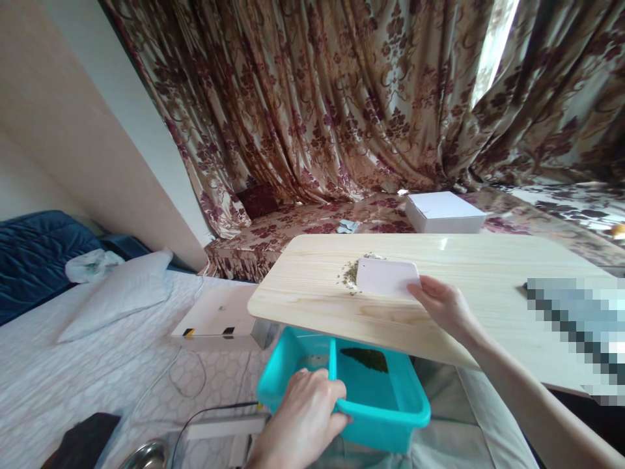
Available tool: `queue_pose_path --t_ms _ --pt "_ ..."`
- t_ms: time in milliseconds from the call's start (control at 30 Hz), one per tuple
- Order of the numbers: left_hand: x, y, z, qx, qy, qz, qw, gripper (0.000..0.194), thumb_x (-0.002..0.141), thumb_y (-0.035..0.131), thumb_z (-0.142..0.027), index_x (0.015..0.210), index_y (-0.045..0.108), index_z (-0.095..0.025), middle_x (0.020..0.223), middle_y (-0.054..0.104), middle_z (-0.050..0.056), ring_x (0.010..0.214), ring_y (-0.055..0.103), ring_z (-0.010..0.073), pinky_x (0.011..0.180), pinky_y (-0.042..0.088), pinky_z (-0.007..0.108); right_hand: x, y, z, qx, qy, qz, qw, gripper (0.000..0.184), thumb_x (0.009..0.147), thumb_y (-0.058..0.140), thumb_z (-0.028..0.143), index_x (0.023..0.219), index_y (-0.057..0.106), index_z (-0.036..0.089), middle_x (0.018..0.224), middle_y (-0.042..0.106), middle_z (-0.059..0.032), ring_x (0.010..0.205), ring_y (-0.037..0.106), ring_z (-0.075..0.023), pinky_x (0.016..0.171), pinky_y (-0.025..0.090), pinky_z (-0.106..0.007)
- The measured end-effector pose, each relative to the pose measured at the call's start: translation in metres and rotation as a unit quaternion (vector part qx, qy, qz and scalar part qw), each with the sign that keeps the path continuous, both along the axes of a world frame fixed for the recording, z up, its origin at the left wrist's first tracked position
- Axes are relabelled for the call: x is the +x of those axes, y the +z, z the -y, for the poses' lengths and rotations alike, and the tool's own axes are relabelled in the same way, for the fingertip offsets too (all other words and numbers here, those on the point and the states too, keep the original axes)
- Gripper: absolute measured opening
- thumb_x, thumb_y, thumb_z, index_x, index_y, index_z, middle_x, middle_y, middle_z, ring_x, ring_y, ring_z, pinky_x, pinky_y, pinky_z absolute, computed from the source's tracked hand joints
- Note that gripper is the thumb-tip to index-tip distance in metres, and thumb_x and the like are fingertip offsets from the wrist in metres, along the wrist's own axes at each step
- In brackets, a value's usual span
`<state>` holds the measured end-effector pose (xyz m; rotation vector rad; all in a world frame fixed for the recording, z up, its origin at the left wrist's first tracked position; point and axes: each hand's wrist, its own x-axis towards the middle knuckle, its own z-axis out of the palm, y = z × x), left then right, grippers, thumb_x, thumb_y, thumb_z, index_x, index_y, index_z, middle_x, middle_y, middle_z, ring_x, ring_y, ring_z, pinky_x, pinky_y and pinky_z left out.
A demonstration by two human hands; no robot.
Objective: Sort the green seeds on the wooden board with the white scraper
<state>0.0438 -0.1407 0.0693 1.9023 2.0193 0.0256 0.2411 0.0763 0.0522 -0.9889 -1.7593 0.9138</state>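
My right hand point(442, 303) grips the right end of a flat white plastic card point(385, 277), which lies low over the wooden tabletop point(312, 286). Against the card's left edge sits a small scattered pile of dried greenish bits and white crumbs point(350, 277). Below the table edge, my left hand point(312, 407) is closed round the near rim of a turquoise two-part tub point(385, 423), by its divider. Dark green dried matter point(367, 358) lies in the tub's right compartment; a few specks show in the left one.
A white box point(444, 212) stands behind the table. At the table's right is a pixelated device point(576, 319). Left of the tub are another white box point(219, 312), a cable point(215, 412), a metal bowl point(149, 454) and a pillow point(122, 293) on the bed.
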Motion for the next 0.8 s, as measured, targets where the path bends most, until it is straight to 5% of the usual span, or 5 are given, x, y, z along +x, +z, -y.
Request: queue_pose_path --t_ms 300,800 --pt "-0.003 -0.004 0.001 -0.017 0.011 -0.005 1.000 0.010 0.080 0.059 -0.031 0.083 0.063 -0.023 0.090 0.062 0.000 0.093 0.054 0.0199 0.080 0.036 0.029 0.005 -0.003 0.008 -0.052 0.015 -0.037 0.998 0.024 0.070 0.061 0.042 0.073 0.066 0.018 0.072 0.071 -0.0039 0.064 0.062 -0.0191 0.056 0.048 -0.025" --pt "-0.005 -0.011 0.003 -0.019 0.019 0.017 0.999 0.012 0.081 0.058 -0.034 0.084 0.063 -0.024 0.092 0.061 0.000 0.094 0.053 0.0204 0.083 0.034 0.031 -0.006 -0.005 0.002 -0.025 0.040 -0.023 0.999 0.018 0.073 0.056 0.035 0.069 0.063 0.019 0.066 0.068 -0.0021 0.062 0.060 -0.0173 0.056 0.047 -0.024"
